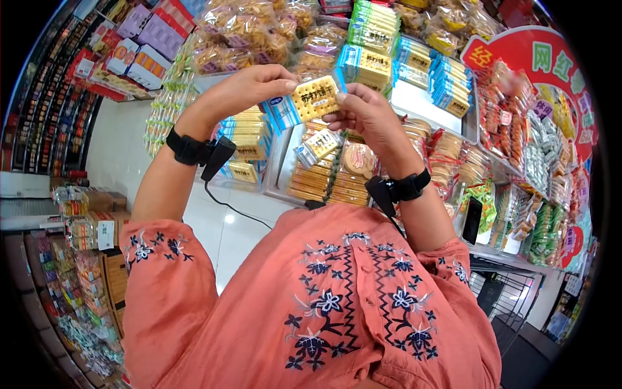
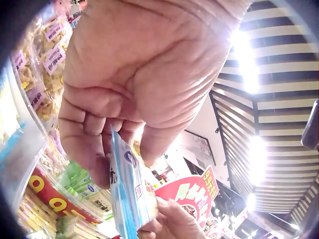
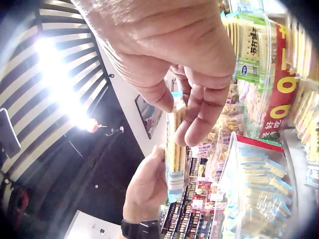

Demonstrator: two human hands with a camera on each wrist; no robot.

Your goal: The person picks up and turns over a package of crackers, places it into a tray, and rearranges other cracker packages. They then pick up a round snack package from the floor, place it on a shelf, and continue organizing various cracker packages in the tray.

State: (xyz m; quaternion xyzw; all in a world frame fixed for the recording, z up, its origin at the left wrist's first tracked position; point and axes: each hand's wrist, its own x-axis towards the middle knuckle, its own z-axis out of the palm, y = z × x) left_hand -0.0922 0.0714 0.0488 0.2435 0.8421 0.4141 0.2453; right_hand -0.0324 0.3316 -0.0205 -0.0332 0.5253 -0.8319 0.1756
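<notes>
Held up in front of the chest is a packet of soda crackers (image 1: 316,98) in a clear wrapper with blue and white ends. My left hand (image 1: 249,91) pinches its left end, thumb along the top edge. At the other end my right hand (image 1: 370,117) grips the packet between thumb and fingers. The left wrist view shows the cracker packet (image 2: 128,186) edge-on below the left palm (image 2: 144,69). From the right wrist, the stacked crackers (image 3: 174,144) appear side-on between both hands. Below the packet, a similar small white-and-blue packet (image 1: 317,146) lies on wrapped sticks.
Shelf bins hold more blue cracker packets (image 1: 451,84), green ones (image 1: 374,27) and bagged snacks (image 1: 240,32). Red wrapped snacks (image 1: 504,110) stand at right beside a red sign (image 1: 544,58). A wire cart (image 1: 508,292) is at lower right. A cable (image 1: 236,211) hangs from the left wrist camera.
</notes>
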